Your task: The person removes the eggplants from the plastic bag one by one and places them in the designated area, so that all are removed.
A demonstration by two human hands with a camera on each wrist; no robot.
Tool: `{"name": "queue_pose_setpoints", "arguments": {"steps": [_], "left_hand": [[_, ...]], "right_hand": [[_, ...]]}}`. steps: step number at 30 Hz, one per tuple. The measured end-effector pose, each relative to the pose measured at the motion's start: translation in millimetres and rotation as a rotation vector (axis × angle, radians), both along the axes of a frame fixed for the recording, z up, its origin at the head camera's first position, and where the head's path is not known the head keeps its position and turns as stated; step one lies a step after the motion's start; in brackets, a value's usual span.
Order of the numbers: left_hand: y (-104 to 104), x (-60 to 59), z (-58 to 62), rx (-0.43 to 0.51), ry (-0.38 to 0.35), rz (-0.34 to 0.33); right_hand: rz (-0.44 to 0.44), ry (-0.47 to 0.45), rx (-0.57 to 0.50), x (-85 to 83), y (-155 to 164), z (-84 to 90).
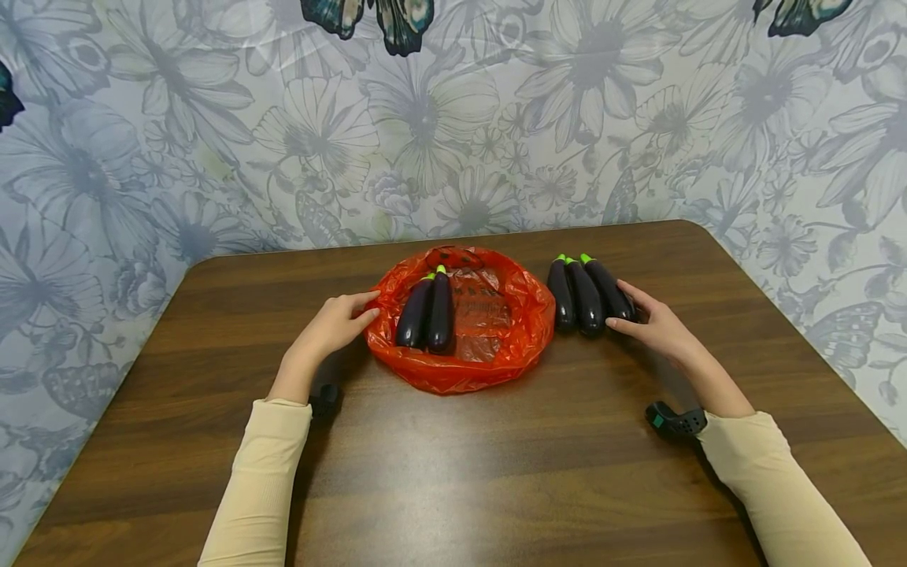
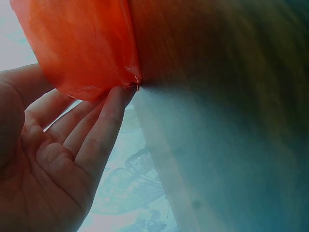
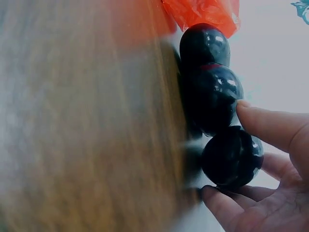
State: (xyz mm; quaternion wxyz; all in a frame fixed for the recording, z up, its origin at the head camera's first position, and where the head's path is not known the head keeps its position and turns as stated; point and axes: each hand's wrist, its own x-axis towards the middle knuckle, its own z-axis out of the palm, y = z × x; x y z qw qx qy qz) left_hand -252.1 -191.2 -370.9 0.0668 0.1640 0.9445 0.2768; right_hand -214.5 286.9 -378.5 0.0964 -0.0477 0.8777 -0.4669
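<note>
A dark wooden worktop [image 1: 453,472] stood against flowered wallpaper [image 1: 212,142]. At its middle lay one red bag [image 1: 510,346] holding two eggplants [image 1: 427,315]; three eggplants [image 1: 584,295] lay at three o'clock. The left hand [image 1: 333,324], fingers straight, touched the bag's nine-o'clock edge. The right hand [image 1: 655,323] curled around the outermost eggplant.
</note>
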Motion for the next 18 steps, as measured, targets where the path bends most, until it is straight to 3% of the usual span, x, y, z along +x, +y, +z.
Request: {"name": "queue_pose_setpoints", "arguments": {"steps": [15,18], "left_hand": [[-1.6,0.4,-1.4,-0.001,0.005,0.0],[-1.2,0.5,-1.5,0.006,-0.002,0.004]], "right_hand": [[0.025,0.031,0.03,1.2,-0.1,4.9],[0.011,0.068,0.084,3.0,-3.1,11.0]]}}
